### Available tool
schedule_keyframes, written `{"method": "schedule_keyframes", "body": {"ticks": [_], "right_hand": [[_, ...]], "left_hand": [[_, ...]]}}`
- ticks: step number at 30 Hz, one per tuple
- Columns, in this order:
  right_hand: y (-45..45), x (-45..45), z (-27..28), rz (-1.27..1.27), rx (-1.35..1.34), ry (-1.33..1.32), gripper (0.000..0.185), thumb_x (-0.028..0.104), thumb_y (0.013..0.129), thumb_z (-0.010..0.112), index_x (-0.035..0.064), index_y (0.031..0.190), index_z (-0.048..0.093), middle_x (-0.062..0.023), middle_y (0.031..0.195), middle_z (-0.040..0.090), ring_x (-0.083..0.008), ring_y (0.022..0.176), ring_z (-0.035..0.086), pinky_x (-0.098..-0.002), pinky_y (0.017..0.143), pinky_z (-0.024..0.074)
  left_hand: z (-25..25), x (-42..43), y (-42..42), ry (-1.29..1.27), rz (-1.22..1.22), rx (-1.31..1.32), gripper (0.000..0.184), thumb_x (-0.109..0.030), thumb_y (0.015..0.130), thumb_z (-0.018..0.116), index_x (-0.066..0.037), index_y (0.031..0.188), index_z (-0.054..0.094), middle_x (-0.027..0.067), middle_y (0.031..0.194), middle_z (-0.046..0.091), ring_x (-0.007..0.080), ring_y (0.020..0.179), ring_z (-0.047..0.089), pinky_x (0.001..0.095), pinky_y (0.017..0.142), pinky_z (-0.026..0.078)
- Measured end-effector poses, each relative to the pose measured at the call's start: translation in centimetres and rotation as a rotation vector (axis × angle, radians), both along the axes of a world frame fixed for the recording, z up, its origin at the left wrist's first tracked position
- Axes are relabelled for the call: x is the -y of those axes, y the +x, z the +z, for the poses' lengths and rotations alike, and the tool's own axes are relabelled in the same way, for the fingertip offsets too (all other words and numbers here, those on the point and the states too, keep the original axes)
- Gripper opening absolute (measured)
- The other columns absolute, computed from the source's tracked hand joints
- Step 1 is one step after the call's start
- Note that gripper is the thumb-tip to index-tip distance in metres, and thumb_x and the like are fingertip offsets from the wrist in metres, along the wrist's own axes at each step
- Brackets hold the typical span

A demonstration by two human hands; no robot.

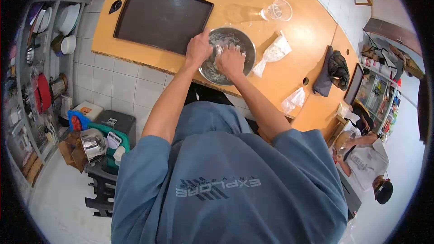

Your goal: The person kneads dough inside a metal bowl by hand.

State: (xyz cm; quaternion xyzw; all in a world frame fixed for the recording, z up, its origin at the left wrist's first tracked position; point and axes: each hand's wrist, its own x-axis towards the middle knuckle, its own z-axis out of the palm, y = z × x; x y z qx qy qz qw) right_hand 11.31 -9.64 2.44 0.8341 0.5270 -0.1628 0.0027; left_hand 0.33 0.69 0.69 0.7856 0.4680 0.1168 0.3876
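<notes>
A round metal bowl (pixel 248 47) stands at the table's near edge, with a whitish, crumbly mixture inside. At its left rim is my left hand (pixel 199 49), its fingers wrapped round the rim. Inside the bowl, my right hand (pixel 230 61) presses down into the mixture, fingers spread and coated in white. What lies under its palm is hidden. Just right of the bowl, a plastic bag of white powder (pixel 275 54) lies on the table.
Left of the bowl lies a dark tray (pixel 162 18). A clear cup (pixel 277 10), a small plastic bag (pixel 294 100) and dark cloth (pixel 322 72) are on the table (pixel 312 31). Shelves (pixel 54 58) stand far left. Another person (pixel 364 158) is at right.
</notes>
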Motion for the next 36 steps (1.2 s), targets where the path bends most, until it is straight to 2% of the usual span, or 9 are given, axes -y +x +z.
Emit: {"method": "schedule_keyframes", "body": {"ticks": [9, 12, 15, 21, 24, 27, 30, 33, 36], "right_hand": [[-1.0, -0.4, -1.8, -0.012, -0.045, -0.009, 0.035, 0.034, 0.091, 0.057, 0.0048, 0.104, 0.072, -0.0182, 0.114, 0.068, -0.0401, 0.113, 0.063, -0.0559, 0.091, 0.0510], [-1.0, -0.6, -3.3, 0.032, 0.040, 0.109, 0.036, 0.036, 0.087, 0.061, 0.0056, 0.104, 0.071, -0.0165, 0.114, 0.069, -0.0374, 0.113, 0.064, -0.0541, 0.091, 0.0517], [-0.3, -1.8, -4.9, -0.023, -0.009, -0.023, 0.038, 0.038, 0.085, 0.063, 0.0077, 0.106, 0.071, -0.0148, 0.116, 0.068, -0.0354, 0.116, 0.063, -0.0533, 0.092, 0.0520], [-0.1, -2.6, -3.9, -0.196, -0.084, 0.029, 0.031, 0.028, 0.086, 0.062, 0.0034, 0.100, 0.074, -0.0189, 0.100, 0.073, -0.0397, 0.095, 0.068, -0.0493, 0.082, 0.0545], [1.2, -2.4, -3.8, -0.290, -0.277, -0.011, 0.045, 0.043, 0.088, 0.060, 0.0013, 0.102, 0.072, -0.0234, 0.092, 0.073, -0.0409, 0.096, 0.069, -0.0490, 0.091, 0.0527], [3.9, -1.7, -3.6, -0.247, -0.764, 0.106, 0.048, 0.040, 0.084, 0.064, -0.0027, 0.106, 0.070, -0.0260, 0.097, 0.071, -0.0440, 0.096, 0.068, -0.0509, 0.091, 0.0523], [5.5, -1.3, -1.8, 0.084, -0.716, -0.194, 0.053, 0.033, 0.078, 0.070, -0.0047, 0.115, 0.065, -0.0270, 0.102, 0.071, -0.0440, 0.099, 0.068, -0.0512, 0.088, 0.0533], [4.0, -1.2, -0.4, 0.236, -0.421, -0.374, 0.063, 0.029, 0.072, 0.076, -0.0046, 0.122, 0.061, -0.0270, 0.104, 0.070, -0.0433, 0.101, 0.068, -0.0509, 0.087, 0.0542], [3.7, -0.4, -0.7, 0.186, -0.449, -0.163, 0.065, 0.027, 0.072, 0.076, 0.0010, 0.129, 0.059, -0.0267, 0.104, 0.071, -0.0442, 0.100, 0.068, -0.0509, 0.088, 0.0543]], "left_hand": [[-0.5, -0.1, -0.1, 0.010, 0.000, 0.067, 0.025, -0.001, 0.081, 0.059, 0.000, 0.105, 0.052, 0.0302, 0.091, 0.068, 0.0509, 0.087, 0.065, 0.0576, 0.074, 0.053], [-0.7, -0.1, 0.0, 0.010, 0.013, 0.101, 0.022, -0.001, 0.084, 0.057, 0.002, 0.106, 0.053, 0.0316, 0.089, 0.067, 0.0515, 0.087, 0.065, 0.0599, 0.075, 0.052], [-0.2, -0.1, 0.2, -0.001, 0.008, 0.047, 0.024, -0.001, 0.083, 0.058, 0.002, 0.106, 0.053, 0.0312, 0.093, 0.068, 0.0511, 0.089, 0.065, 0.0586, 0.076, 0.052], [-0.8, -0.2, 0.2, -0.006, -0.010, -0.002, 0.026, -0.001, 0.082, 0.058, 0.002, 0.108, 0.053, 0.0310, 0.097, 0.068, 0.0507, 0.091, 0.065, 0.0573, 0.079, 0.053], [-1.4, -0.2, -0.1, 0.043, -0.026, 0.010, 0.024, -0.001, 0.086, 0.059, 0.001, 0.109, 0.051, 0.0313, 0.092, 0.068, 0.0502, 0.090, 0.066, 0.0590, 0.077, 0.052], [-1.1, -0.6, 0.1, 0.043, -0.046, -0.028, 0.025, -0.001, 0.086, 0.058, 0.000, 0.110, 0.052, 0.0312, 0.092, 0.068, 0.0501, 0.091, 0.066, 0.0587, 0.077, 0.053], [-1.1, -0.8, 0.1, 0.040, -0.064, -0.025, 0.025, -0.001, 0.086, 0.058, -0.001, 0.111, 0.052, 0.0310, 0.092, 0.068, 0.0499, 0.090, 0.066, 0.0583, 0.076, 0.053], [-0.7, -0.6, 0.0, 0.043, -0.069, 0.020, 0.026, -0.001, 0.086, 0.059, -0.001, 0.110, 0.052, 0.0310, 0.091, 0.068, 0.0498, 0.090, 0.066, 0.0582, 0.075, 0.053], [-1.2, -0.8, 0.0, 0.036, -0.058, 0.035, 0.028, -0.001, 0.083, 0.061, 0.000, 0.110, 0.052, 0.0297, 0.093, 0.068, 0.0492, 0.091, 0.066, 0.0568, 0.076, 0.053]]}}
